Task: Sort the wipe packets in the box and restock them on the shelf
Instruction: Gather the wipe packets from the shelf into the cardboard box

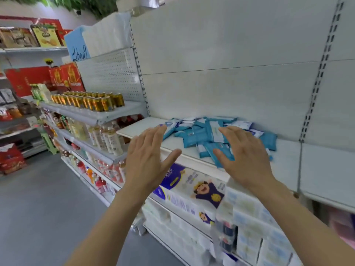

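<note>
A loose heap of several blue and white wipe packets [203,134] lies on a white shelf [172,144], against its back panel. My left hand [148,156] hovers open in front of the heap's left side, fingers straight, its fingertips close to the leftmost packets. My right hand [244,152] is also open, spread over the front right of the heap and covering some packets. Neither hand holds anything. No box is in view.
Below the shelf are stacked tissue packs [194,191] with a cartoon print. To the left, shelves carry gold cans [90,100] and bottled drinks [107,139]. Red gift boxes [38,79] stand further left. A grey aisle floor [42,208] runs along the lower left.
</note>
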A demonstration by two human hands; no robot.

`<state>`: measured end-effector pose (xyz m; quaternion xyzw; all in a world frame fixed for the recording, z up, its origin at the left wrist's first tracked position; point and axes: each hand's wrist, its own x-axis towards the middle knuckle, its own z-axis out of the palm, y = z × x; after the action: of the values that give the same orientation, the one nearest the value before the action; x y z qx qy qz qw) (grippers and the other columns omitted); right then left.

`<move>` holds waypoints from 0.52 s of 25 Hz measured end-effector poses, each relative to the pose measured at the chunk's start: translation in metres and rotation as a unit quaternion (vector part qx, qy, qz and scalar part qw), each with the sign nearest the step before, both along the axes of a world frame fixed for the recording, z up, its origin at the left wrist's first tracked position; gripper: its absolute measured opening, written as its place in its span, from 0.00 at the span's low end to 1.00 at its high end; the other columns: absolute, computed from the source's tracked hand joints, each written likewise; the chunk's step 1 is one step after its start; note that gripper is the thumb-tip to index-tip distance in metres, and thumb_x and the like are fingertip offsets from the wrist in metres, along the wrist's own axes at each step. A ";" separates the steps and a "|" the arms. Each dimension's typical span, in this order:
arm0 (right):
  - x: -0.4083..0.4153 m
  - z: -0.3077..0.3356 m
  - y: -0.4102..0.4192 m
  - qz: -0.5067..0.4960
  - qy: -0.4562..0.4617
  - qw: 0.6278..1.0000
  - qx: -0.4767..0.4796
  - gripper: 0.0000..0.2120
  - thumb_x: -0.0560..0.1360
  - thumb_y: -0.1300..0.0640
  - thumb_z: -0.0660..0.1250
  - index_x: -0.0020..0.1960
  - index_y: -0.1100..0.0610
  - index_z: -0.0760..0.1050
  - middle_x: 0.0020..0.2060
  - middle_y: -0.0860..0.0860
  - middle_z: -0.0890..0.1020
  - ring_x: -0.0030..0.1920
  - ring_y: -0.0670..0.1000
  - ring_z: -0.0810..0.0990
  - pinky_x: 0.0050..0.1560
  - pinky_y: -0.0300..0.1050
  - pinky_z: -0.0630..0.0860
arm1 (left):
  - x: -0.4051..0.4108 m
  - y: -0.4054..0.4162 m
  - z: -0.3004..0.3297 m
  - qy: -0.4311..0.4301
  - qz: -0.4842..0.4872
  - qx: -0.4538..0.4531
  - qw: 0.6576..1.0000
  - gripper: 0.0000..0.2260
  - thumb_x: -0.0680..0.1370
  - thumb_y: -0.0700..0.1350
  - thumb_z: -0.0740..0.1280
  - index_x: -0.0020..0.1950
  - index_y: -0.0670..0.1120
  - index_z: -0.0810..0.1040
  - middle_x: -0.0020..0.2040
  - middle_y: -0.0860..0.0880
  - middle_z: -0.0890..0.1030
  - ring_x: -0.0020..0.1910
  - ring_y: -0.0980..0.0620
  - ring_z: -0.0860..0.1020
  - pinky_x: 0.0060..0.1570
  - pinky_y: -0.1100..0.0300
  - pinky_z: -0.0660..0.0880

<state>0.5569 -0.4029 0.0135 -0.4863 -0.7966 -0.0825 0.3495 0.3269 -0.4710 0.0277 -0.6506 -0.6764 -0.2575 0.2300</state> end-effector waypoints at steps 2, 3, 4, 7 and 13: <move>-0.014 0.003 0.041 -0.011 -0.008 1.000 -0.017 0.26 0.76 0.43 0.63 0.69 0.54 0.70 0.65 0.55 0.76 0.62 0.59 0.75 0.61 0.58 0.71 | -0.019 0.043 0.001 -0.001 -0.001 -0.005 1.000 0.32 0.77 0.68 0.50 0.76 0.51 0.61 0.70 0.47 0.71 0.68 0.47 0.69 0.69 0.46 0.64; -0.022 0.002 0.060 -0.017 -0.012 0.999 -0.027 0.26 0.76 0.44 0.64 0.70 0.54 0.69 0.66 0.55 0.75 0.63 0.60 0.74 0.62 0.59 0.70 | -0.030 0.065 -0.001 -0.008 -0.004 -0.012 1.000 0.33 0.76 0.68 0.49 0.76 0.51 0.60 0.70 0.47 0.71 0.68 0.47 0.69 0.69 0.46 0.64; -0.028 0.000 0.074 -0.022 -0.016 0.999 -0.039 0.27 0.76 0.43 0.63 0.71 0.54 0.68 0.67 0.55 0.74 0.64 0.60 0.74 0.62 0.58 0.69 | -0.040 0.082 -0.006 -0.016 -0.006 -0.019 1.000 0.33 0.76 0.68 0.49 0.76 0.52 0.60 0.70 0.48 0.71 0.68 0.47 0.68 0.69 0.47 0.64; -0.043 -0.008 0.110 -0.034 -0.033 0.996 -0.081 0.28 0.78 0.42 0.60 0.74 0.52 0.63 0.72 0.53 0.68 0.68 0.57 0.69 0.65 0.55 0.66 | -0.069 0.135 -0.024 -0.033 -0.021 -0.037 0.999 0.32 0.77 0.68 0.51 0.76 0.52 0.60 0.71 0.48 0.70 0.68 0.48 0.68 0.68 0.48 0.64; -0.085 -0.041 0.174 -0.059 -0.106 0.972 -0.204 0.38 0.76 0.35 0.59 0.78 0.45 0.44 0.78 0.48 0.47 0.77 0.53 0.48 0.75 0.51 0.52 | -0.125 0.253 -0.066 -0.085 -0.050 -0.129 0.987 0.33 0.78 0.68 0.53 0.77 0.52 0.58 0.75 0.48 0.65 0.72 0.48 0.64 0.69 0.49 0.62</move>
<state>0.4717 -0.2293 -0.0278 -0.5821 -0.7988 0.0097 0.1513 0.2019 -0.2182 -0.0387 -0.6837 -0.6876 -0.2335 0.0730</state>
